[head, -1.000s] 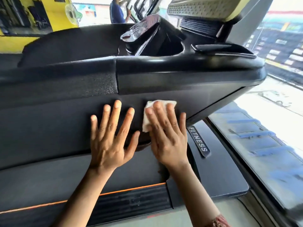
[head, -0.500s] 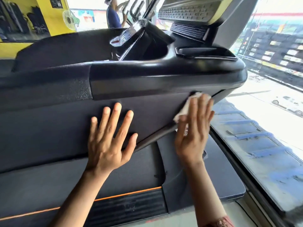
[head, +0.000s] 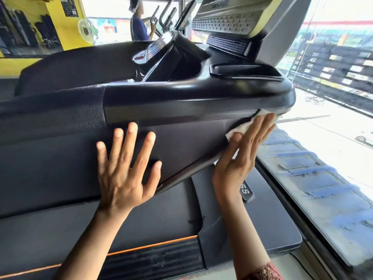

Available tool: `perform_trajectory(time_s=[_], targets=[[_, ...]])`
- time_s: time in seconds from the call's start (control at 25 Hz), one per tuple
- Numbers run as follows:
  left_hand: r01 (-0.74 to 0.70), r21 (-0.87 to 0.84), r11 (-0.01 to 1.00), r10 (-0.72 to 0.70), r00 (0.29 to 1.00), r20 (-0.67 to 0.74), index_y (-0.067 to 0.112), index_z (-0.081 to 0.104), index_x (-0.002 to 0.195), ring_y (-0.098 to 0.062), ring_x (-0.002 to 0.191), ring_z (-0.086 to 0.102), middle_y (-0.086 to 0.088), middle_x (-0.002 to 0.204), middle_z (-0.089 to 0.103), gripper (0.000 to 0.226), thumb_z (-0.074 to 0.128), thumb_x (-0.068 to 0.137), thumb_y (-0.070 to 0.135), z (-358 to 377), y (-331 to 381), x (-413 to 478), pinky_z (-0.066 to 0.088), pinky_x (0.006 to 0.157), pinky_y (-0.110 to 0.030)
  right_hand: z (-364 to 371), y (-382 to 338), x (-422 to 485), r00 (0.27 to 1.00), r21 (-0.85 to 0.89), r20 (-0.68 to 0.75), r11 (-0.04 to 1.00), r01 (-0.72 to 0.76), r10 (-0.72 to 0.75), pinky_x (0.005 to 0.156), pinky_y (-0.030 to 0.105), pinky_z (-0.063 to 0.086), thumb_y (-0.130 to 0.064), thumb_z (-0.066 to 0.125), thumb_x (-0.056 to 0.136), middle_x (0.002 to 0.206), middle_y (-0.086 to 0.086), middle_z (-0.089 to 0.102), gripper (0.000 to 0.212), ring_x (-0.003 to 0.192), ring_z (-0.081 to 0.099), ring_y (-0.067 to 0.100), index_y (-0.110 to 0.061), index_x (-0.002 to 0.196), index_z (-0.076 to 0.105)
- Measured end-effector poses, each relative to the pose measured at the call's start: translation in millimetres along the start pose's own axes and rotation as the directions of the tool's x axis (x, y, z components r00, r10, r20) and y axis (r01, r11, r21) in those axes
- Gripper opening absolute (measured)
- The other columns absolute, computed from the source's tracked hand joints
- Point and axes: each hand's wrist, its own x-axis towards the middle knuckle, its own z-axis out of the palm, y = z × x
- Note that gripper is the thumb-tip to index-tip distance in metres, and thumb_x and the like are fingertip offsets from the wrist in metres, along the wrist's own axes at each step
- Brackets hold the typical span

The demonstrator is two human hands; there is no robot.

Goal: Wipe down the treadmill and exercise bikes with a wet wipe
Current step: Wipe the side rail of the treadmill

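On the treadmill's dark front panel (head: 60, 158), the left hand (head: 123, 178) lies flat with fingers spread. The right hand (head: 236, 164), fingers straight and together, presses the wet wipe (head: 241, 128) under the glossy rail's (head: 191, 100) right end. Beyond are the console (head: 226, 21) and a person (head: 139, 23).

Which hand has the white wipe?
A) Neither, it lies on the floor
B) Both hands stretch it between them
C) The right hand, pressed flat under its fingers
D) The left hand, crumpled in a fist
C: the wipe peeks out white from under the right hand, whose straight fingers press it to the black panel; the left hand lies flat on the panel, bare.
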Motion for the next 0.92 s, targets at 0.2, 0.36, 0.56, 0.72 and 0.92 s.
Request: perform_trajectory(time_s=[0.2, 0.36, 0.56, 0.72, 0.92], targets=[[0.012, -0.002, 1.000, -0.012, 1.000, 0.028, 0.016, 0.026, 0.150, -0.022, 0.148, 0.008, -0.004, 0.161, 0.005, 0.063, 0.045, 0.093, 0.037, 0, -1, 4, 0.005, 0.119, -0.044, 15, -29, -6, 0.998, -0.024, 0.055, 0.999, -0.042, 0.043, 0.120, 0.046, 0.002, -0.010, 0.026, 0.102, 0.155, 0.028, 0.006, 0.048, 0.146, -0.002, 0.035, 0.007, 0.146, 0.016], [0.003, -0.021, 1.000, -0.002, 1.000, 0.030, 0.016, 0.026, 0.150, -0.022, 0.148, 0.008, -0.004, 0.161, 0.005, 0.061, 0.043, 0.095, 0.037, -2, -3, 3, 0.005, 0.119, -0.044, 14, -38, -50, 0.819, 0.130, 0.410, 0.914, 0.384, -0.402, 0.119, 0.036, 0.011, -0.012, 0.026, 0.104, 0.159, -0.001, 0.010, 0.039, 0.147, 0.009, 0.020, -0.006, 0.142, 0.032], [0.018, 0.017, 1.000, -0.017, 1.000, -0.008, 0.014, 0.026, 0.150, -0.023, 0.148, 0.009, -0.005, 0.160, 0.008, 0.064, 0.045, 0.094, 0.037, -9, -19, -2, 0.004, 0.119, -0.042, 15, -41, -24, 0.946, -0.067, 0.150, 0.951, 0.301, -0.289, 0.118, 0.045, 0.011, -0.013, 0.030, 0.102, 0.150, 0.010, 0.029, 0.041, 0.146, 0.008, 0.026, 0.000, 0.141, 0.034], [0.063, 0.042, 0.997, -0.062, 0.998, -0.008, 0.013, 0.027, 0.149, -0.022, 0.147, 0.010, -0.003, 0.161, 0.008, 0.060, 0.042, 0.096, 0.037, -18, -41, -4, 0.004, 0.119, -0.043, 45, -82, -25, 0.921, -0.095, 0.280, 0.946, 0.309, -0.273, 0.118, 0.042, 0.004, -0.010, 0.039, 0.098, 0.151, 0.009, 0.026, 0.046, 0.146, 0.005, 0.024, -0.003, 0.143, 0.033], [0.092, 0.057, 0.994, -0.091, 0.996, -0.015, 0.012, 0.033, 0.143, -0.022, 0.147, 0.013, -0.010, 0.159, 0.014, 0.054, 0.040, 0.096, 0.038, -28, -63, -13, 0.007, 0.119, -0.043, 53, -103, -28, 0.798, -0.107, 0.388, 0.838, 0.536, -0.461, 0.116, 0.036, 0.013, -0.015, 0.049, 0.097, 0.148, 0.005, 0.037, 0.044, 0.143, 0.023, 0.021, -0.013, 0.140, 0.043]])
